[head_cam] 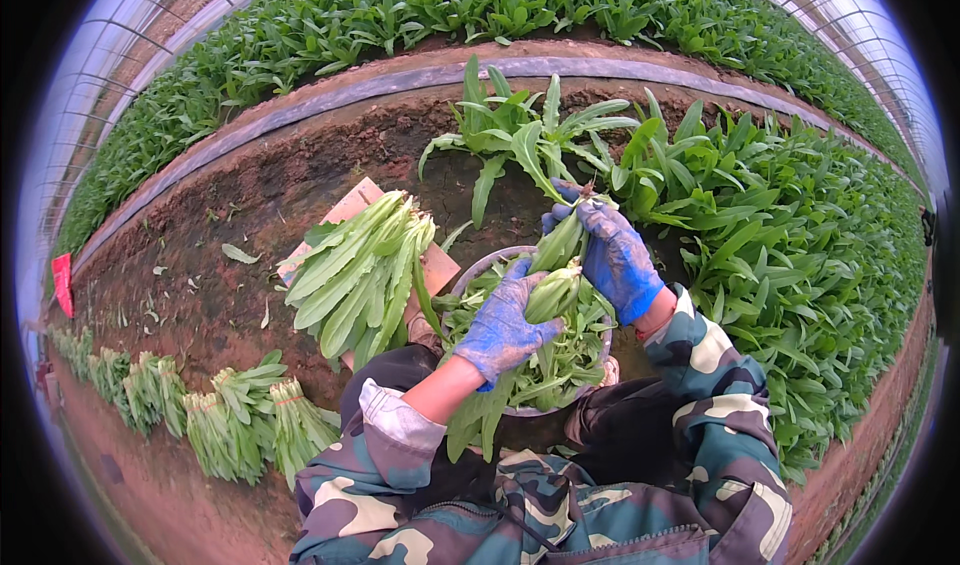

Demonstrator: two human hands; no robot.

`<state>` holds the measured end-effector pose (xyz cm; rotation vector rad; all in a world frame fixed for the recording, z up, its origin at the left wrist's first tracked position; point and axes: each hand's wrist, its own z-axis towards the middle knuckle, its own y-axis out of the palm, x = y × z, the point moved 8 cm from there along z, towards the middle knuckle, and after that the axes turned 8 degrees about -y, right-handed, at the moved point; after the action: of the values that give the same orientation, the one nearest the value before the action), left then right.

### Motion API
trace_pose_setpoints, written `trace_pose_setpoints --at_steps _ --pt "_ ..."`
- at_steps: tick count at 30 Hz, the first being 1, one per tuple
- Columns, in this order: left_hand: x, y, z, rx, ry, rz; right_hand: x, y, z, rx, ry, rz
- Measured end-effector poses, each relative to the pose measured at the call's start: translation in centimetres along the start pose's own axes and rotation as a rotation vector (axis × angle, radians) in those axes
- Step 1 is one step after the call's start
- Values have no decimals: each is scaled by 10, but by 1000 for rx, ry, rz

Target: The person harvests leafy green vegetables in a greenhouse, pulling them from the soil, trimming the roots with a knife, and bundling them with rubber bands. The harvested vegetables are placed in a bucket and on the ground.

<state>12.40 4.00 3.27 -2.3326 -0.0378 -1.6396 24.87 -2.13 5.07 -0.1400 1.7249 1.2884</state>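
My left hand [504, 325], in a soiled blue glove, is closed around a trimmed leafy green plant [553, 295], its pale cut end up and its long leaves hanging below my wrist. My right hand [616, 250], gloved the same way, grips another leafy plant [561, 242] near its brown root end. Both hands are above a round tub [480, 263] filled with loose leaves [559, 374] between my knees. Left of the tub, a pile of trimmed greens [360, 265] lies on a pinkish board [441, 269], cut ends toward the upper right.
Uncut greens [795, 257] grow densely on the right, with a few plants [525, 126] ahead. Banded bundles [296, 419] line the soil at lower left. A dark plastic strip [360, 104] separates the far bed [450, 17]. A red object [63, 285] is at far left.
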Motion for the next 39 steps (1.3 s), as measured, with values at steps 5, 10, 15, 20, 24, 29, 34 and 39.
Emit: trace_pose_setpoints --at_steps 5,10,15,20,24,29,34,39 --pt "5 16 -10 -196 69 101 -12 -37 -17 215 -73 44" --pt "-18 29 -14 -338 -102 198 -42 -82 -10 300 -110 18" --pt "-19 17 -6 -280 -26 -165 -24 -129 -32 236 246 -612" --pt "-15 5 -7 -201 -33 -282 15 -114 -51 -392 280 -1659" --pt "-15 5 -3 -131 9 -149 -17 -106 -40 181 125 -912" --pt "-22 11 1 -121 47 -2 -36 -76 -26 233 -58 -880" --pt "-18 7 3 -114 -9 -191 -20 -71 -38 402 -48 -562" --pt "-4 10 -2 -139 -24 -431 -12 -33 -48 309 -180 -610"
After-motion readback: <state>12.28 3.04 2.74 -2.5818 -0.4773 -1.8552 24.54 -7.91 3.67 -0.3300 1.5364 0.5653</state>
